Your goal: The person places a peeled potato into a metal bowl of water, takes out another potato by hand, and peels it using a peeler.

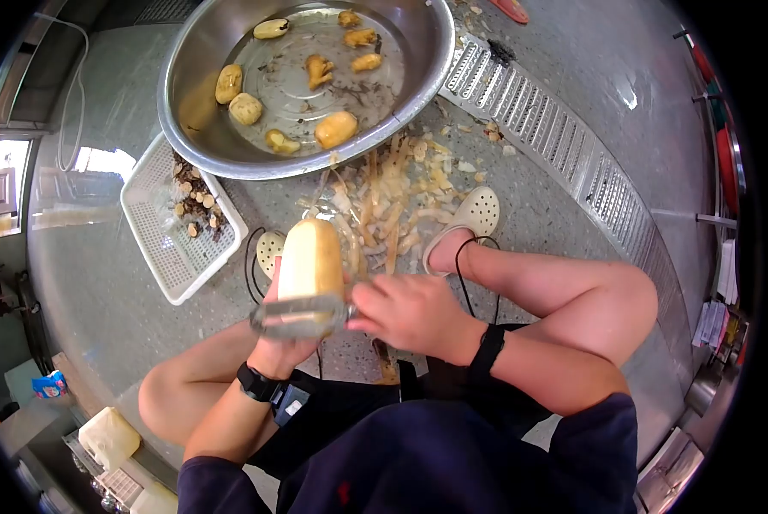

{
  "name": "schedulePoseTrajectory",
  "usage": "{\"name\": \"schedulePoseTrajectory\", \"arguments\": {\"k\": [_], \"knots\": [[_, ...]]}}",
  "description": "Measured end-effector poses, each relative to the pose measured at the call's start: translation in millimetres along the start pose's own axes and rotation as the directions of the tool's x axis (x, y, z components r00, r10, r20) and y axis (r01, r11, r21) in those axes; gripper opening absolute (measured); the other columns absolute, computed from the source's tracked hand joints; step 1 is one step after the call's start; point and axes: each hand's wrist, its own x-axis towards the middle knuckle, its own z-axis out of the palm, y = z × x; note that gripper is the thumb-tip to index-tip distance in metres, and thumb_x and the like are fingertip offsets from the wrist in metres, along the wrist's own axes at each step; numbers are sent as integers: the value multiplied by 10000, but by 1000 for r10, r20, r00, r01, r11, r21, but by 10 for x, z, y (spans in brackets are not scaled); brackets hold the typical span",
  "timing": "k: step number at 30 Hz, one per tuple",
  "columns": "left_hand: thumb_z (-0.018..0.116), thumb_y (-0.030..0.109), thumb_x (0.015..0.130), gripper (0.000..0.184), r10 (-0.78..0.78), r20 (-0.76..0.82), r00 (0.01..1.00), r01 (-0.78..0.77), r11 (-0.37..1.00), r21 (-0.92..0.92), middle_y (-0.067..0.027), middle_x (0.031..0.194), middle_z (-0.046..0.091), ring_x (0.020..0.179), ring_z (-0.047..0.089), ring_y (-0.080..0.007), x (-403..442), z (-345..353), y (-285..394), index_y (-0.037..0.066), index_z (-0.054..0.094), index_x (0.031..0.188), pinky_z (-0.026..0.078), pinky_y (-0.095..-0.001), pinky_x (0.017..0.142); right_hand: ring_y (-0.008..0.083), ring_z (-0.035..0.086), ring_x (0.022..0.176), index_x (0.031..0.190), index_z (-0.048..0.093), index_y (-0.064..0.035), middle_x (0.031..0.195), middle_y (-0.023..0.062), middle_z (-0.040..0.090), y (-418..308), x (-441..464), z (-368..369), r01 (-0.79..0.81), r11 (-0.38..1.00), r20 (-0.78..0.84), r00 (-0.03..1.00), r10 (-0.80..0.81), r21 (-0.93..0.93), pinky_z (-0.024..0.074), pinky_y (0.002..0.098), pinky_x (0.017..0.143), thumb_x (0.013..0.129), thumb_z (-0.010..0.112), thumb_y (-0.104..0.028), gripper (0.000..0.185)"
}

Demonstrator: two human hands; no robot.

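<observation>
My left hand [283, 349] is wrapped round the lower end of a thick, pale yellow root vegetable [311, 257], which stands nearly upright over the floor. Its front is smooth and whitish, with a yellower strip down the right side. In my right hand [418, 315] is a peeler [298, 317], its metal head blurred and lying across the root's lower part. The blur hides where the blade touches and part of my left fingers. Beyond the root, long pale peelings [392, 201] lie scattered between my feet.
A wide metal basin [172, 111] ahead holds water and several root pieces, such as a yellow one [336, 129]. At its left stands a white perforated basket [157, 231] with brown scraps. A slotted metal drain cover [564, 137] curves along the right.
</observation>
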Motion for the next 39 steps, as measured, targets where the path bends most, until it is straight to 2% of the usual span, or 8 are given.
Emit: {"name": "schedulePoseTrajectory", "arguments": {"k": [1, 3, 6, 9, 15, 21, 32, 39], "knots": [[282, 648, 1056, 719, -49, 136, 990, 37, 996, 87, -224, 1302, 610, 1063, 663, -394, -5, -67, 8, 98, 452, 1487, 573, -520, 868, 238, 665, 670, 990, 597, -103, 815, 108, 625, 77, 8, 54, -54, 999, -3, 999, 54, 8, 496, 375, 516, 990, 610, -429, 327], [289, 709, 1021, 781, -155, 360, 920, 85, 976, 202, -240, 1255, 611, 998, 667, -406, -42, -59, -81, 107, 419, 1501, 588, -529, 736, 360, 674, 723, 984, 581, -58, 826, 211, 665, 770, 132, 90, -555, 831, 114, 829, 548, 42, 515, 457, 584, 1046, 530, -407, 358], [300, 718, 1012, 807, -206, 243, 948, 190, 978, 88, -272, 1214, 596, 975, 658, -417, -102, 64, -102, 86, 413, 1502, 579, -539, 724, 462, 640, 767, 1019, 572, -23, 819, 260, 659, 947, 9, 207, -615, 759, 90, 786, 611, 213, 504, 530, 670, 1069, 486, -362, 354], [290, 631, 1053, 732, -50, 236, 970, 30, 996, 86, -251, 1230, 593, 978, 658, -396, -20, 6, 51, 48, 437, 1470, 576, -526, 763, 500, 627, 807, 1027, 563, -20, 823, 263, 647, 834, -6, 301, -632, 663, 172, 763, 623, 401, 483, 564, 722, 1068, 478, -346, 339], [351, 549, 1059, 662, 84, 172, 982, -119, 970, 209, -219, 1317, 600, 1054, 667, -377, 3, -82, 111, 31, 461, 1455, 569, -487, 893, 418, 645, 744, 985, 563, -49, 828, 217, 638, 180, 105, -67, -421, 813, 87, 902, 424, 402, 502, 489, 650, 1030, 555, -336, 291], [393, 554, 1056, 631, 60, 251, 966, -81, 994, 74, -208, 1341, 597, 1108, 657, -342, -6, 47, 38, 59, 495, 1435, 563, -468, 936, 238, 625, 639, 1025, 609, -110, 802, 47, 563, -127, 24, -103, 91, 992, -50, 995, -87, 82, 496, 364, 552, 927, 693, -390, 308], [428, 412, 1066, 500, 78, 82, 994, -86, 991, 98, -166, 1277, 652, 1100, 658, -327, 77, -158, -14, 47, 535, 1390, 559, -466, 940, 261, 637, 660, 1025, 590, -100, 811, 70, 585, -20, 66, -62, -12, 991, 18, 1000, 9, 130, 501, 372, 561, 922, 696, -375, 312], [380, 482, 1041, 548, 12, 86, 996, -20, 995, 95, -168, 1210, 666, 1009, 659, -362, 63, -43, 10, 55, 567, 1329, 548, -475, 747, 269, 670, 673, 997, 584, -118, 796, 66, 627, 66, 100, 30, -113, 988, -14, 993, 115, 104, 505, 378, 540, 948, 667, -390, 289]]}}
